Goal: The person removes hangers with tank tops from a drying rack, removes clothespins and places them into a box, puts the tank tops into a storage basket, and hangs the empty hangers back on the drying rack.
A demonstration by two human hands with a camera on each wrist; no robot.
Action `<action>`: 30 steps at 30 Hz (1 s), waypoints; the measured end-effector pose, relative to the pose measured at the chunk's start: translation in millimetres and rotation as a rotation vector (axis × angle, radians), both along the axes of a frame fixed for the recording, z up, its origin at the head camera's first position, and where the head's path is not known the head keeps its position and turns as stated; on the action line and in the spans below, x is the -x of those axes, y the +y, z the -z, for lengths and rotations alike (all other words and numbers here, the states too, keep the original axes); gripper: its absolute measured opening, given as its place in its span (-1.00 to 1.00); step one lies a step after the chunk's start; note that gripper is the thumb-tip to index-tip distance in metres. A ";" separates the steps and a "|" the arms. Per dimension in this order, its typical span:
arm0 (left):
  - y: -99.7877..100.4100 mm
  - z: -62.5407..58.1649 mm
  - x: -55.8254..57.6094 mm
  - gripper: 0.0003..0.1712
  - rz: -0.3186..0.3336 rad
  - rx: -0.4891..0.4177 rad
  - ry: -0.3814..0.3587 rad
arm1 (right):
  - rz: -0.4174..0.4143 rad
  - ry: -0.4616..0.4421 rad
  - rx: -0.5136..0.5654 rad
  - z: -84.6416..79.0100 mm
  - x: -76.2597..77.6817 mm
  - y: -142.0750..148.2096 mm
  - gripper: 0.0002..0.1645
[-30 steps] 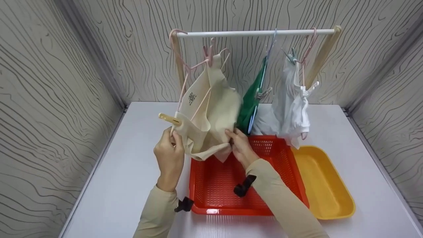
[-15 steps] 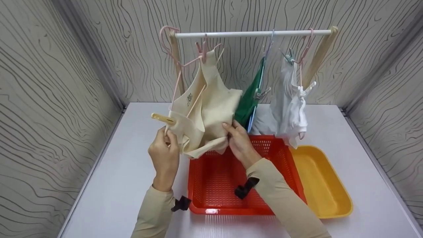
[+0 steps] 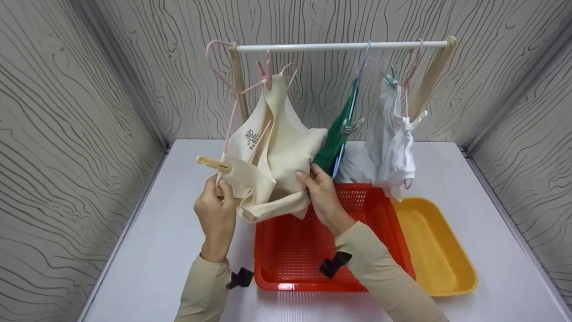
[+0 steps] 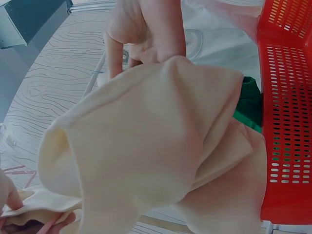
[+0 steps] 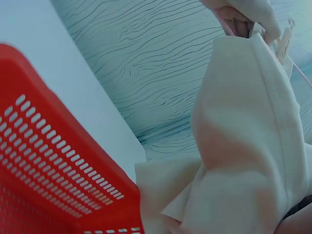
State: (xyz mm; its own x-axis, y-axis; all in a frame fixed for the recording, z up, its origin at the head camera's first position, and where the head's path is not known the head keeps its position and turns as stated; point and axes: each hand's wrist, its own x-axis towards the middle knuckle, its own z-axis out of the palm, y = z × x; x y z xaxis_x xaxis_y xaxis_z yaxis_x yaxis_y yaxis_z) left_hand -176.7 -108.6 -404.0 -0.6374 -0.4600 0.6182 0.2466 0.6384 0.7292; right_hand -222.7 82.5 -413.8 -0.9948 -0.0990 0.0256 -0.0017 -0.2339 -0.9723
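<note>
A cream garment with a printed label inside hangs from a pink hanger. A pink clothespin and a yellow clothespin clip it there. My left hand pinches the hanger's lower corner and the fabric just below the yellow clothespin. With thumb in front, my right hand pinches the garment's right side; its fingertips are partly hidden behind the fabric. In the left wrist view the garment fills the middle. The right wrist view shows my left hand at the top of the fabric.
A white rod on wooden posts stands at the back. A green garment and white garments hang from it. Below lie a red perforated basket and, to its right, a yellow tray.
Both hands have shifted left, the left one more. The hanger and cream garment have moved left with them, and the garment has turned, so its label shows more fully.
</note>
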 end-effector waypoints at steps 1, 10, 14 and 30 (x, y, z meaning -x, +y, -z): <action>-0.8 0.3 -0.3 -0.77 -0.001 -0.003 -0.002 | 0.005 0.018 -0.038 -0.7 -2.0 0.3 -0.48; -6.5 2.0 -1.8 -0.77 -0.007 -0.023 -0.021 | 0.044 0.168 -0.216 -8.5 -18.0 3.9 -0.64; -8.2 3.0 -2.5 -0.77 -0.003 -0.030 -0.030 | 0.067 0.204 -0.266 -11.1 -22.6 7.0 -0.68; -7.3 15.6 -8.7 -0.77 0.024 -0.030 -0.070 | 0.144 0.185 -0.619 -19.6 -37.9 18.4 -0.92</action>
State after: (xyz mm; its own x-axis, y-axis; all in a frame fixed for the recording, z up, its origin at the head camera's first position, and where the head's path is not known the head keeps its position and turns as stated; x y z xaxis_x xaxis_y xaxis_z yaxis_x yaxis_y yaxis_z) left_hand -168.0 -115.9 -419.7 -0.6894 -0.4619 0.5581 0.2093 0.6106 0.7638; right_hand -184.8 100.9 -394.2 -0.9838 -0.0165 0.1783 -0.1709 0.3834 -0.9076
